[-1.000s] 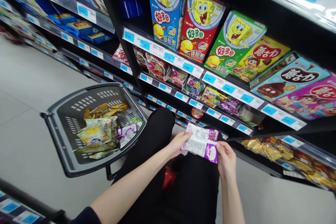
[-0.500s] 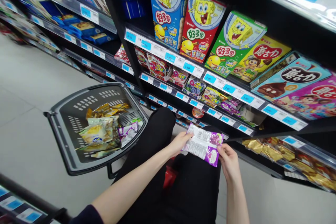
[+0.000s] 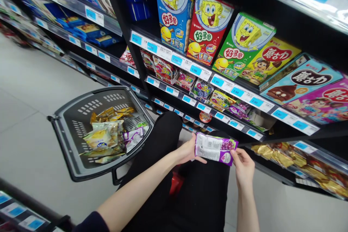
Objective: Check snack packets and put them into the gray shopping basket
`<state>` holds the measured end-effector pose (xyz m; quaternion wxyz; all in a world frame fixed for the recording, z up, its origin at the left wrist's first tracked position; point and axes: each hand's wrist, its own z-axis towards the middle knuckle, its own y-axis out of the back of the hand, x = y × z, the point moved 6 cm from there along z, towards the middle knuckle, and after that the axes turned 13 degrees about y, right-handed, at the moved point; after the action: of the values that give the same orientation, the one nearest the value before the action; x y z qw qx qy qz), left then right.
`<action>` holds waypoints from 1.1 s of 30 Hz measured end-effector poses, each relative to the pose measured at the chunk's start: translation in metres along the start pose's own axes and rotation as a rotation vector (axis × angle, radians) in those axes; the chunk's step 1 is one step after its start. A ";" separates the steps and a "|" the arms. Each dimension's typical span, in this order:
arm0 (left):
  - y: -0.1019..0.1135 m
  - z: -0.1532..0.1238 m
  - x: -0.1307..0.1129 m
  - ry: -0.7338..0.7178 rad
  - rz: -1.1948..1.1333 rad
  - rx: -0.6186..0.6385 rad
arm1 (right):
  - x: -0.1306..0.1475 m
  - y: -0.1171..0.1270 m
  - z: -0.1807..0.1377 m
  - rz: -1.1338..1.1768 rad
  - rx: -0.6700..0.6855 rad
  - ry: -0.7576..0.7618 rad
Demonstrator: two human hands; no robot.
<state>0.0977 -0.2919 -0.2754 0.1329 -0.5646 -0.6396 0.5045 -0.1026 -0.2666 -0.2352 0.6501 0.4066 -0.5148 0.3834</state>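
Note:
A purple and white candy packet (image 3: 210,145), printed with grapes, hangs flat over my knees with its text side up. My right hand (image 3: 243,163) is closed, pinching the packet's right end between thumb and fingers. At the packet's left end is my left hand (image 3: 186,152), open, thumb raised beside the edge and fingers stretched out partly beneath it. Whether those fingers bear any of its weight I cannot tell. To the left, a grey shopping basket (image 3: 81,166) holds several snack packets (image 3: 102,139), a purple and white one (image 3: 133,137) among them.
A shelf unit fills the view ahead, with blue, red and green snack boxes (image 3: 202,29) above fruit candy packs (image 3: 202,88). Gold-wrapped packets (image 3: 274,156) lie low on the right. Another shelf edge (image 3: 24,214) enters at the lower left.
My left hand has loosened its thumb-and-finger grip and spread its fingers. The packet has swung more level and shifted slightly right with my right hand.

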 end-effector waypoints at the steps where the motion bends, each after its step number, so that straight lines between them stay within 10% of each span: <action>1: -0.003 -0.001 0.001 0.032 0.006 0.058 | 0.005 0.002 0.000 -0.026 0.001 0.035; 11: 0.014 0.005 -0.003 -0.119 0.020 -0.099 | 0.053 0.004 0.000 -0.045 0.315 0.373; 24: 0.009 0.006 0.004 -0.054 0.154 -0.152 | 0.021 0.009 0.018 -0.001 0.137 -0.195; 33: -0.004 0.002 0.023 0.106 0.284 -0.009 | 0.019 0.005 0.025 -0.062 0.095 -0.101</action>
<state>0.0863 -0.2732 -0.2825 0.0910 -0.6758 -0.5476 0.4849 -0.1131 -0.2862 -0.2124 0.6149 0.4715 -0.5152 0.3663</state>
